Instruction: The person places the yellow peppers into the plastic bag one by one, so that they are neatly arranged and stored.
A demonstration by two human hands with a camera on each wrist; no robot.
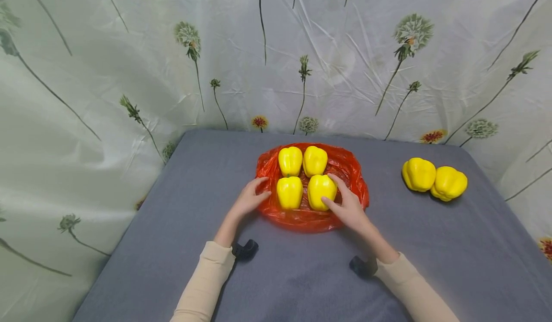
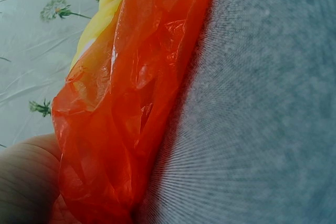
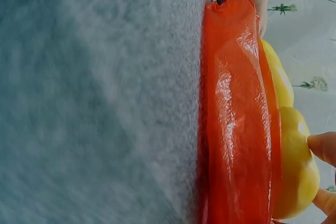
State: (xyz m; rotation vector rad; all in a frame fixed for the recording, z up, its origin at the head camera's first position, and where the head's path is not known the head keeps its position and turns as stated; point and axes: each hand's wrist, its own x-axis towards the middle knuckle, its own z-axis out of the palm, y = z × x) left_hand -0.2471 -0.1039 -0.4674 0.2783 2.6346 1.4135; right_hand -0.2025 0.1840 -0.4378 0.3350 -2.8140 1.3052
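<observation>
My right hand (image 1: 350, 212) has its thumb and fingers around a yellow bell pepper (image 1: 320, 192), which sits at the front right inside a red plastic bag (image 1: 316, 224). In the right wrist view, its fingertips (image 3: 323, 148) touch the pepper's glossy side above the bag's rim. Another bell pepper (image 1: 289, 195) stands to its left, and two more, a back-left pepper (image 1: 290, 160) and a back-right pepper (image 1: 315, 161), are behind. My left hand (image 1: 249, 200) is at the bag's left edge, fingers and thumb apart; in the left wrist view the bag partly hides it.
Two more yellow bell peppers, a left one (image 1: 419, 174) and a right one (image 1: 449, 183), lie side by side on the grey cloth-covered table (image 1: 293, 274), right of the bag. A pale curtain (image 1: 241, 73) with dandelion prints hangs behind the table.
</observation>
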